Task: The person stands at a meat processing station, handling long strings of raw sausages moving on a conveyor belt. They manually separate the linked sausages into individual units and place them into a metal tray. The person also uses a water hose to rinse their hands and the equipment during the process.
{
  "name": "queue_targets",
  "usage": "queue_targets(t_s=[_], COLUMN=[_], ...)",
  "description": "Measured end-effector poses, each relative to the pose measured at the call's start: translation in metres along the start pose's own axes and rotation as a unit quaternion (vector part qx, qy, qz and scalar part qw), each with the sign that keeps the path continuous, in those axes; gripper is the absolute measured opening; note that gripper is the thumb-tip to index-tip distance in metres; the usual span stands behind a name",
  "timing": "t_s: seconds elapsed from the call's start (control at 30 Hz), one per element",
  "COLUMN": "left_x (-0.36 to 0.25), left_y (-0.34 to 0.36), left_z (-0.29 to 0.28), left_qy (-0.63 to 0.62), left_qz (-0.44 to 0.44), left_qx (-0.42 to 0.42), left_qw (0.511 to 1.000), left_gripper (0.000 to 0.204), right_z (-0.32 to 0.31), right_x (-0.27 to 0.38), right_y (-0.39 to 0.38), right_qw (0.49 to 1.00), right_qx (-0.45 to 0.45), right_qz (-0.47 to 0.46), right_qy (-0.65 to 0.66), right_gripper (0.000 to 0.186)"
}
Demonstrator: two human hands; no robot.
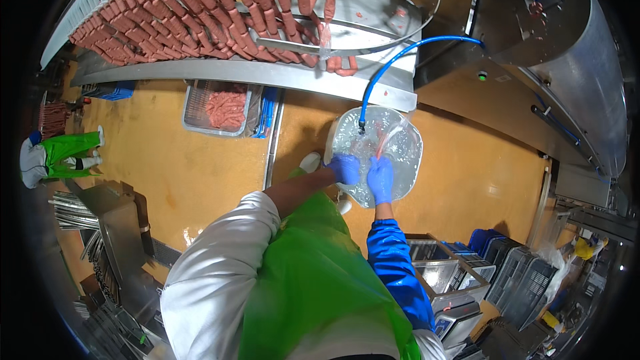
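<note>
Both of my hands wear blue gloves and are at the near part of a translucent tub of bubbly water. My right hand is closed around the lower end of a thin, wet, pale strand with reddish streaks, which trails through the tub toward its far side. My left hand is at the tub's near left, beside the right one; its fingers are too unclear to show whether it grips anything. A blue hose hangs over the far rim, its dark end at the water.
Beyond the tub runs a steel table, above which many linked sausages hang from a white rack. A grey crate of minced meat is to the left. Stacked crates stand at right; a large steel machine is far right. Another person stands far left.
</note>
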State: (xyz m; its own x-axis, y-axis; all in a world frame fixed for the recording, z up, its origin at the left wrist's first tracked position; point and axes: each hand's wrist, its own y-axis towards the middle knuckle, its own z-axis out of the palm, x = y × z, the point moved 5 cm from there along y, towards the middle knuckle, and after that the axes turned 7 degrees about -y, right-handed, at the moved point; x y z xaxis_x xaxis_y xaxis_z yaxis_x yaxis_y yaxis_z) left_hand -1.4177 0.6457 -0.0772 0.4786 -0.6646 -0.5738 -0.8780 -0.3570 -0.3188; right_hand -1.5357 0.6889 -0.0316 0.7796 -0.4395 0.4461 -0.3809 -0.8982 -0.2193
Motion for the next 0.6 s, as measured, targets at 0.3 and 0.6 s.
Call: queue_targets(t_s=[0.3, 0.6], left_x=[-0.028, -0.133], left_y=[0.011, 0.005], left_z=[-0.059, -0.274], left_qy=[-0.374, -0.502], left_qz=[0.126, 0.098], left_qx=[0.023, 0.012], left_qw=[0.919, 0.859], left_gripper=[0.043, 0.045], right_z=[-0.048, -0.27], right_x=[0.047, 0.085], right_y=[-0.012, 0.016], right_qw=[0.921, 0.471], right_qx=[0.08, 0.013], right_qz=[0.078, -0.027], right_qy=[0.373, 0.881], right_gripper=[0.027, 0.027])
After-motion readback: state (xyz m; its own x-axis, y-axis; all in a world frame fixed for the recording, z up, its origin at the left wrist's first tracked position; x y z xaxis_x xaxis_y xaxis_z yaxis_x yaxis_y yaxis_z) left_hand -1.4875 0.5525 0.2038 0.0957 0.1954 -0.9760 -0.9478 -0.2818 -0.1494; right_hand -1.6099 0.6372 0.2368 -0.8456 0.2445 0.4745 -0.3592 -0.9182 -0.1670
